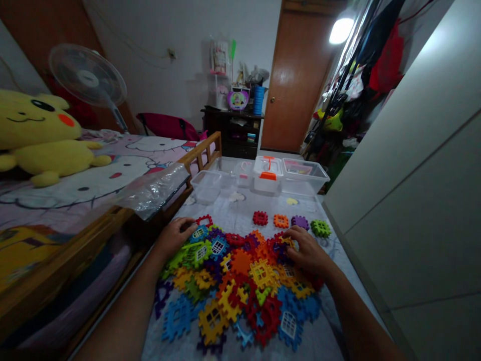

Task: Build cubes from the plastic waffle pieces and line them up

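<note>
A heap of colourful plastic interlocking blocks, square with toothed edges, lies spread before me. Some have window-like grids in the middle. My left hand rests at the heap's left edge, thumb and fingers apart, beside a blue window block and a red frame-shaped block. Over the right side of the heap, my right hand has its fingers bent and apart, touching blocks near a yellow one. Beyond the heap stand a red block, an orange block, a purple block and a green block in a row.
Clear plastic bins and a lidded box with orange latches stand at the far end of the cloth-covered surface. A wooden bed rail borders the left, with plastic wrap over it. A pale cabinet flanks the right.
</note>
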Demonstrator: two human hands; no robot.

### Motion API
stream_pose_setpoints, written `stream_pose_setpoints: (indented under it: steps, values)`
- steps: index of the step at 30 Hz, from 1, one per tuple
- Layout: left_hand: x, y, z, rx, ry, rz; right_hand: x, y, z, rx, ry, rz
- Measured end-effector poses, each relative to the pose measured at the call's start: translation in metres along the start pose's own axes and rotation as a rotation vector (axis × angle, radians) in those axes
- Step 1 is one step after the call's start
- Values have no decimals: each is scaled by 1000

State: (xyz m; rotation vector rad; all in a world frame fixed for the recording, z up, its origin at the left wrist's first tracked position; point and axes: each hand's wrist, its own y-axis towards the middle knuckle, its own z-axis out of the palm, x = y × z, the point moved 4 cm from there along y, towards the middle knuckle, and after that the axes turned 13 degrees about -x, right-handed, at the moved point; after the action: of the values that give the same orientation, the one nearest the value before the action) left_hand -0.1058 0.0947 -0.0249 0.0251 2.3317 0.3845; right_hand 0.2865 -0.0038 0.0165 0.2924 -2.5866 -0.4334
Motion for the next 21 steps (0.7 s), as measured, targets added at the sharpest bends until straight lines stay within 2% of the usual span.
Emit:
stream_pose_setpoints:
  steps: [3,6,12,16,21]
  values:
    - [0,0,0,8,-2,-7,-2,11,-4,-80,-47,15]
    - [-1,0,1,18,-5,-5,1,32,0,-28,-173,14]
    - [-1,0,0,11,-13,4,15,83,37,100,-248,-3]
    - [0,0,1,13,-20,3,19,102,64,168,-262,11]
    - [-2,-1,0,11,-26,-9,16,107,70,205,-258,24]
